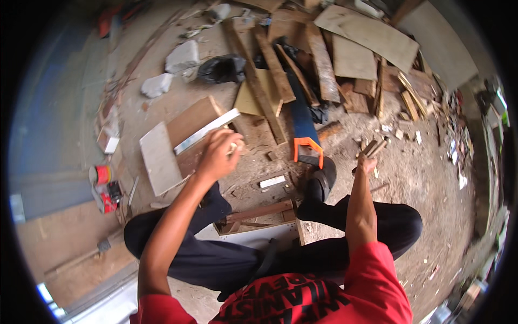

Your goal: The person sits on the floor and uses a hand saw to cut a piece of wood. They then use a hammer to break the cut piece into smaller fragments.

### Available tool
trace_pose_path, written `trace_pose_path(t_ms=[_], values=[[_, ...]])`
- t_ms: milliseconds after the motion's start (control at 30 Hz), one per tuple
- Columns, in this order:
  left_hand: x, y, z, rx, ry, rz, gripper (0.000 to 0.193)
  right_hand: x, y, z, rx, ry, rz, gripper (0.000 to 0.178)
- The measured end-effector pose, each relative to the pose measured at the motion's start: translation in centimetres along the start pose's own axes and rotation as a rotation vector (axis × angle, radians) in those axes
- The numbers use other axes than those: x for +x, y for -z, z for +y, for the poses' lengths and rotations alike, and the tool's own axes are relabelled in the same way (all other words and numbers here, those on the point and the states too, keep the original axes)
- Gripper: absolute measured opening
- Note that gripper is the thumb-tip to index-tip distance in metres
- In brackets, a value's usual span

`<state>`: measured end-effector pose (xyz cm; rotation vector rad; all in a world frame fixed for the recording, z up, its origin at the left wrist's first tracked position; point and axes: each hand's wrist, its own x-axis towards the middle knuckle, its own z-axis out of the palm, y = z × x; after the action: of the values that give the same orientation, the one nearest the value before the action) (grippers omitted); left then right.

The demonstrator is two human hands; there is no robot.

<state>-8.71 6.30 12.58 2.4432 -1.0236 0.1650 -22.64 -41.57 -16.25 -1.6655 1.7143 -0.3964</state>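
My left hand [217, 153] is curled, slightly blurred, over the near edge of a brown wooden panel [195, 120]. Small pale bits show at its fingers, too unclear to name. Just behind that hand lies a strip with a white face [207, 131]. Out to the right, my right hand [367, 163] is closed around short wood pieces [372, 147], which stick out past the fingers. Between my hands a handsaw with an orange-edged handle [308, 143] and a dark blue blade [303, 110] rests by my right foot.
Planks [324, 62], boards [367, 33] and a black plastic bag [222, 69] are piled at the back. White lumps [182, 56] lie at the far left. A white-edged box [259, 237] with wood pieces stands between my legs. Red tins [101, 174] stand left; wood scraps litter the right.
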Motion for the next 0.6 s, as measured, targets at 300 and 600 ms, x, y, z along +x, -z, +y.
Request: trace_pose_path(t_ms=[300, 600], values=[[1.6, -4.8, 3.8, -0.595, 0.519, 0.005, 0.040, -20.4, 1.8, -19.5, 0.913, 0.213, -0.659, 0.017], [6.9, -0.4, 4.7, -1.520, 0.573, 0.124, 0.044, -35.3, 8.8, -22.1, 0.949, 0.233, -1.285, 0.024]])
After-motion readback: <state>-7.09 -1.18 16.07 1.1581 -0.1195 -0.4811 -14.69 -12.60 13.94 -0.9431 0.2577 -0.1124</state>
